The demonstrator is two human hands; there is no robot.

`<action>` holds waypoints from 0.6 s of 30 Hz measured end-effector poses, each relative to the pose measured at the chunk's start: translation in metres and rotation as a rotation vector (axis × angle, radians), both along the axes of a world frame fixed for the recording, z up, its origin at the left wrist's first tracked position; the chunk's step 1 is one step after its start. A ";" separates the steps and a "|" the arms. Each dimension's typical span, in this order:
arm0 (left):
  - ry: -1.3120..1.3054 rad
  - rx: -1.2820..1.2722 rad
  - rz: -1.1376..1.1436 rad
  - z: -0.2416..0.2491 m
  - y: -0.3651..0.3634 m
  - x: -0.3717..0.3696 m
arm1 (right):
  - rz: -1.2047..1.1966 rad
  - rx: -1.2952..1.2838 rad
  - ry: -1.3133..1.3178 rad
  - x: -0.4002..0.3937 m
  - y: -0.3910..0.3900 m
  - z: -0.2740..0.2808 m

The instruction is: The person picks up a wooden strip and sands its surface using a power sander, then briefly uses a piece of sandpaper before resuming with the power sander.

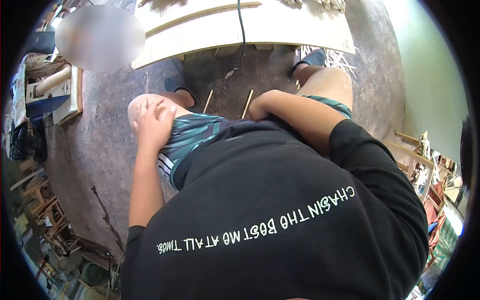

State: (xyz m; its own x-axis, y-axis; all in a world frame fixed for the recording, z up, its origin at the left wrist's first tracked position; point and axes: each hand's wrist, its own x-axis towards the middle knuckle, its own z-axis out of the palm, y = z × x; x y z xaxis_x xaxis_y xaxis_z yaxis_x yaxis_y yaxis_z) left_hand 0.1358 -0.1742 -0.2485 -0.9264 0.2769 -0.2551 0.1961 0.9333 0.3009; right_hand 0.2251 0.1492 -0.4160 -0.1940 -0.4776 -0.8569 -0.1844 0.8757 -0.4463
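My left hand [152, 122] rests on my left knee and thigh, its fingers spread over the skin and the hem of the patterned shorts [195, 132]. It holds nothing. My right hand [258, 107] lies bent at the wrist against my lap, and its fingers are hidden from view. Close to it, a thin pale wood strip [247, 104] points away from me. Another wood strip [208, 101] shows between my knees. A black shirt [280, 200] with white lettering covers my torso.
Ahead stands a pale wooden worktable [200, 40] with wood pieces [325, 5] on it. A black cable [242, 30] hangs over its edge. Wood offcuts [340, 60] lie on the floor by my right foot. Left is a box-like machine with a ribbed hose [52, 81]. Scrap wood [50, 205] lies behind.
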 end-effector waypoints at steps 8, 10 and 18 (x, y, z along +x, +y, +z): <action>0.075 -0.118 0.057 -0.053 -0.017 -0.059 | 0.046 -0.116 -0.337 0.000 0.005 -0.020; 0.035 -0.238 0.045 -0.044 0.001 -0.073 | -0.028 -0.124 -0.440 -0.007 0.004 -0.008; -0.114 -0.148 0.132 -0.022 0.030 -0.122 | -0.164 -0.263 -0.508 -0.015 0.011 0.003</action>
